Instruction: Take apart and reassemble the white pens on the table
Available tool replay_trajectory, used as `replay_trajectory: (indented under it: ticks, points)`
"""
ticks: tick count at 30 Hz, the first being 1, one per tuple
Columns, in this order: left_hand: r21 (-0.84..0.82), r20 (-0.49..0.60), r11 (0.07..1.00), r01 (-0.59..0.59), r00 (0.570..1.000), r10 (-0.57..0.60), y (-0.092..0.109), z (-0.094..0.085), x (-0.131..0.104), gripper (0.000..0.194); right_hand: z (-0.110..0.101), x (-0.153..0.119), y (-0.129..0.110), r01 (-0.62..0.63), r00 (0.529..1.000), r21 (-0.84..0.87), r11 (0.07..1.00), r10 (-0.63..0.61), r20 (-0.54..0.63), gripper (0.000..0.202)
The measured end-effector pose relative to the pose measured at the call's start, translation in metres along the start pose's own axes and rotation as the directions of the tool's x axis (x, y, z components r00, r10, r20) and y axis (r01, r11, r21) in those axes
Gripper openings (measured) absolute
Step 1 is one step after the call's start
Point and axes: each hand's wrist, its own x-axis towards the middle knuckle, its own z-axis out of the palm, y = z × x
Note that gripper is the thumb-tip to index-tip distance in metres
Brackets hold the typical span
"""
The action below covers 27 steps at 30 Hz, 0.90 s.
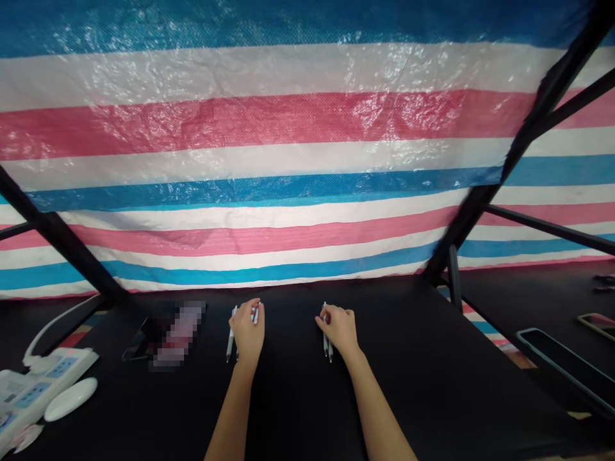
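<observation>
My left hand (248, 330) is closed over slim white pens (229, 349) on the black table. Their dark tips point toward me, and a white end shows between thumb and forefinger. To its right, my right hand (340, 328) curls its fingers over two white pens (326, 347), which lie side by side with tips also toward me. The hands partly cover both groups, so I cannot tell the exact number of pens under the left palm. A gap of bare table separates the two hands.
A blurred phone-like object (179, 336) lies left of my hands. A white power strip (57, 371) and a white mouse-shaped object (71, 399) sit at the lower left. Black frame bars (464, 214) slant at both sides; a striped sheet (269, 160) hangs behind. Phone-like devices (567, 365) lie right.
</observation>
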Motion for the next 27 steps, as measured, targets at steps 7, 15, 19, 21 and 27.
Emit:
replay_trajectory:
  ticks: [7, 15, 19, 21, 27]
  points:
    - [-0.388, 0.247, 0.904, 0.182, 0.965, -0.088, 0.019, 0.022, -0.02, 0.029, 0.004, -0.002, -0.008, 0.042, 0.998, -0.079, 0.996, -0.037, 0.056, 0.01]
    - [-0.465, 0.343, 0.831, 0.305, 0.928, -0.148, 0.016, 0.029, -0.023, 0.032, -0.001, -0.001, -0.012, 0.039, 0.994, -0.052, 0.998, -0.033, 0.102, 0.022]
    - [-0.464, 0.36, 0.83, 0.309, 0.922, -0.142, 0.015, 0.03, -0.024, 0.031, 0.002, -0.003, -0.014, 0.062, 0.983, -0.131, 0.99, -0.038, 0.178, 0.027]
    - [-0.46, 0.369, 0.83, 0.316, 0.918, -0.145, 0.015, 0.03, -0.024, 0.031, 0.003, -0.003, -0.014, 0.078, 0.981, -0.107, 0.991, -0.057, 0.185, 0.029]
    - [-0.485, 0.408, 0.801, 0.351, 0.901, -0.148, 0.016, 0.028, -0.024, 0.036, 0.002, 0.002, -0.005, -0.035, 0.991, 0.432, 0.901, -0.025, 0.131, 0.039]
